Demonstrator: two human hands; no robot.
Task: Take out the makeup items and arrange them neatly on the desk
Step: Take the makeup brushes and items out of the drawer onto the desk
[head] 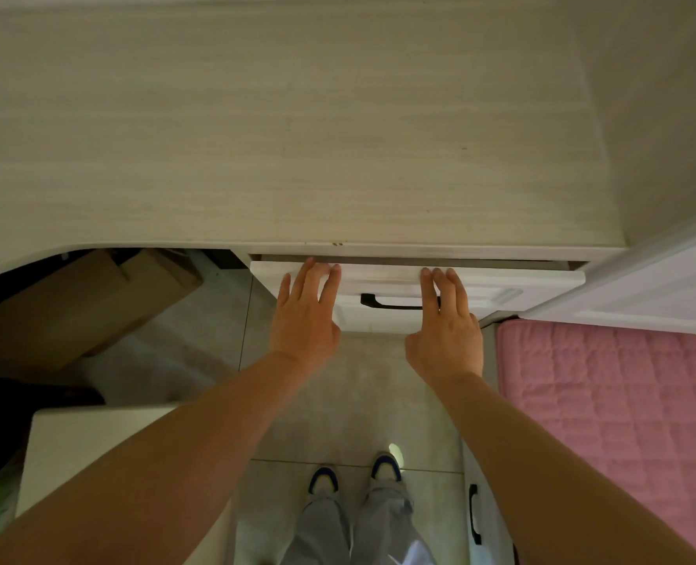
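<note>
**A:** ok so where are the hands at?

**B:** both flat on the white drawer [383, 293] front under the counter [297, 157]. Left hand [303, 320] has its fingers straight and a bit spread, tips at the drawer's top edge. Right hand [448, 324] has straight fingers close together, lying over the right end of the black handle [391, 302]. Neither one holds anything.

**A:** drawer open?

**B:** just a crack, thin dark gap under the counter edge. Can't see any makeup items, inside is hidden.

**A:** anything else around?

**B:** cardboard boxes [93, 303] under the counter on the left, pink quilted bed [623, 422] on the right, tile floor [362, 401] with the person's shoes [324, 481].
</note>
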